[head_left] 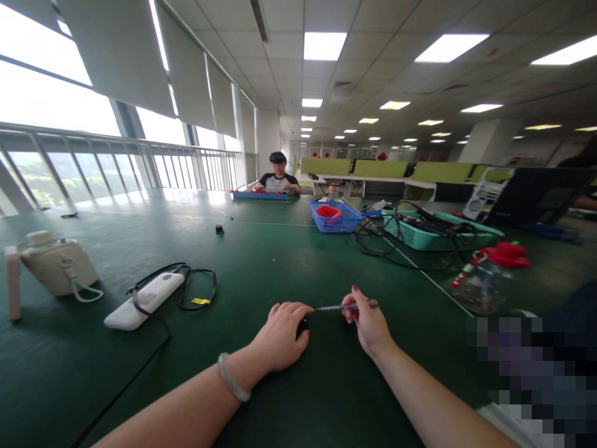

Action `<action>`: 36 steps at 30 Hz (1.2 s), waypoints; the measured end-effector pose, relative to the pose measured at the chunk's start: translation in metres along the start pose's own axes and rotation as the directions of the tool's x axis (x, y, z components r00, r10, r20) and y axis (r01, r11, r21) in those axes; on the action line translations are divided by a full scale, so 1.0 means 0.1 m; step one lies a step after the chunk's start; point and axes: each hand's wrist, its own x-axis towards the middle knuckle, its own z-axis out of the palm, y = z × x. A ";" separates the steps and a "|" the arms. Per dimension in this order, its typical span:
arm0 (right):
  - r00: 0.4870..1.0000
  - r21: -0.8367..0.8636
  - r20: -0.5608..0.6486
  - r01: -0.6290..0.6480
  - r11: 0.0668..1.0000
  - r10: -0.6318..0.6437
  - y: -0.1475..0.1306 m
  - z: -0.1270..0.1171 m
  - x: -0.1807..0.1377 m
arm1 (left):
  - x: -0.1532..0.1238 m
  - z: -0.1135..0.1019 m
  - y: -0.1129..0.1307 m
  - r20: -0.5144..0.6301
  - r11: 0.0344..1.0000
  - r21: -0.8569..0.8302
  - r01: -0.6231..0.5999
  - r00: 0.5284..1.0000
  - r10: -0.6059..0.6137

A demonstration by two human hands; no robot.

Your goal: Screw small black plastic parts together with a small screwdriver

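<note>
My left hand (281,336) rests on the green table (261,261) with its fingers curled over a small black object (302,326) that is mostly hidden. A pale bracelet (232,378) sits on that wrist. My right hand (367,322) pinches a thin metal tool (342,307), perhaps a small screwdriver, held level. The tool's tip points left and reaches the black object under my left fingers.
A white power bank (144,300) with a black cable lies left, beside a beige bottle (58,264). A blue basket (336,218), a teal basket (422,235) with cables and a red-lidded jar (489,277) stand right. Another person (278,176) sits at the far end.
</note>
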 end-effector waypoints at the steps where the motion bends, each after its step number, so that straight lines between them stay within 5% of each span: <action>1: 1.000 0.007 -0.003 0.006 1.000 -0.006 0.00 0.00 0.01 | -0.01 0.00 0.00 0.006 1.000 -0.005 -0.012 1.000 0.012; 12: 0.998 0.013 -0.020 0.060 0.998 -0.060 0.04 -0.01 0.05 | -0.19 0.02 0.16 0.052 1.000 0.013 0.001 0.999 -0.002; 18: 0.999 0.008 -0.025 0.045 0.999 -0.045 -0.01 -0.01 0.01 | -0.72 -0.23 0.21 0.117 0.998 -0.050 -0.034 0.992 0.039; 25: 1.000 -0.065 0.011 0.016 0.998 -0.015 -0.04 -0.03 -0.03 | -1.34 -0.65 -0.24 0.122 1.000 0.016 -0.001 0.992 -0.001; 30: 0.999 -0.098 0.030 0.019 0.995 -0.016 -0.04 -0.01 -0.02 | -1.47 -0.88 -0.62 0.064 0.993 -0.024 0.112 0.992 -0.110; 36: 0.999 -0.081 0.018 0.028 0.996 -0.027 -0.06 0.01 -0.02 | -1.52 -0.99 -0.70 0.053 0.980 -0.052 0.192 0.981 -0.189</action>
